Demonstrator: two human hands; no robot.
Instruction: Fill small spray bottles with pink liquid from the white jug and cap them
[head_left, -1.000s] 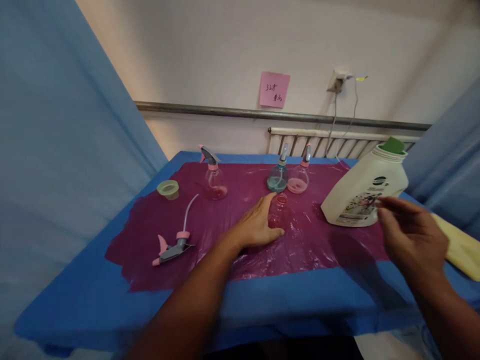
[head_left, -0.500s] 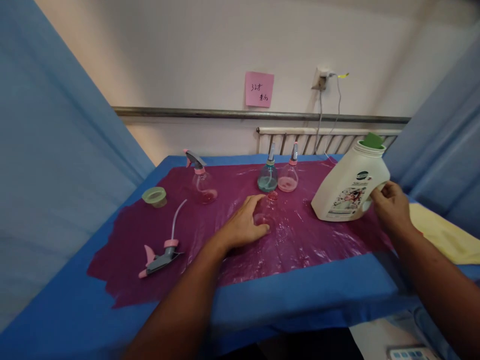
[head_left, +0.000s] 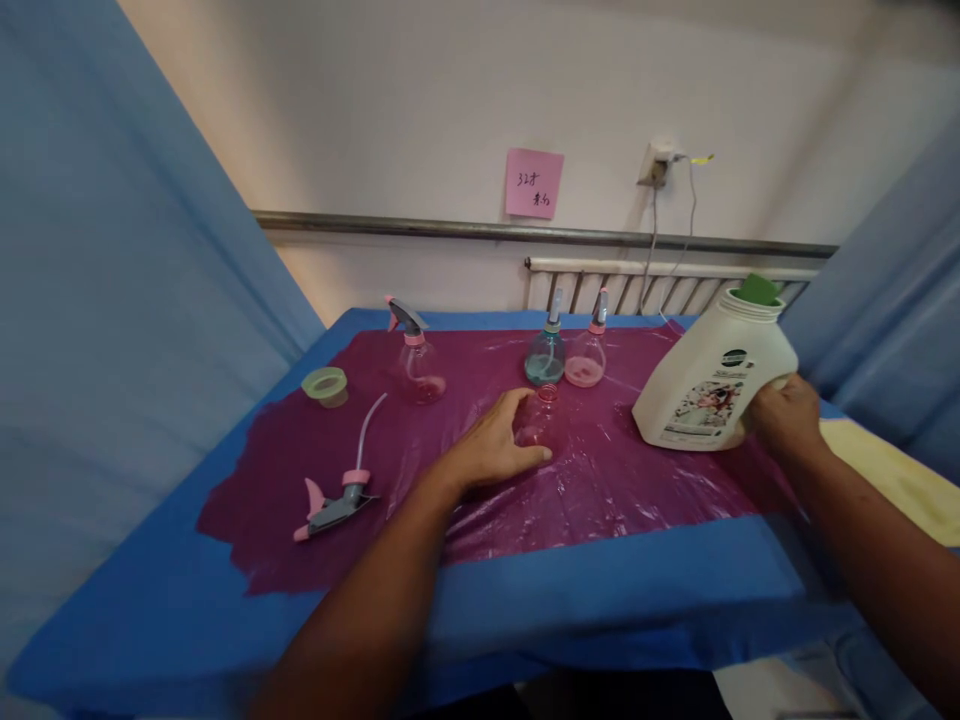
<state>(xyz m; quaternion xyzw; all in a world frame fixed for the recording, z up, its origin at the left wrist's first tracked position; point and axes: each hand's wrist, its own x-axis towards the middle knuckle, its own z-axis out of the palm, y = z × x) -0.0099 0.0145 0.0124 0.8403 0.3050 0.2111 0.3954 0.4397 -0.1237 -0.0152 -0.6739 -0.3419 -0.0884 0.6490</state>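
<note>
My left hand (head_left: 491,448) wraps around a small clear open-necked spray bottle (head_left: 541,422) with no head on it, standing on the purple plastic sheet (head_left: 600,490). My right hand (head_left: 784,418) grips the handle of a big white detergent jug (head_left: 712,375) with an open green cap; the jug leans left with its base near the sheet. A detached pink and grey trigger sprayer head (head_left: 337,495) with its tube lies to the left.
A pink spray bottle with its trigger (head_left: 416,358) stands at the back left; teal (head_left: 545,352) and pink (head_left: 586,355) bottles stand behind the open one. A green lid (head_left: 325,385) lies far left, a yellow cloth (head_left: 892,475) at the right. Blue curtains flank the table.
My right hand has closed on the jug's handle, having hovered open in front of it a second ago. The left hand stays on the small bottle. The view shifted slightly.
</note>
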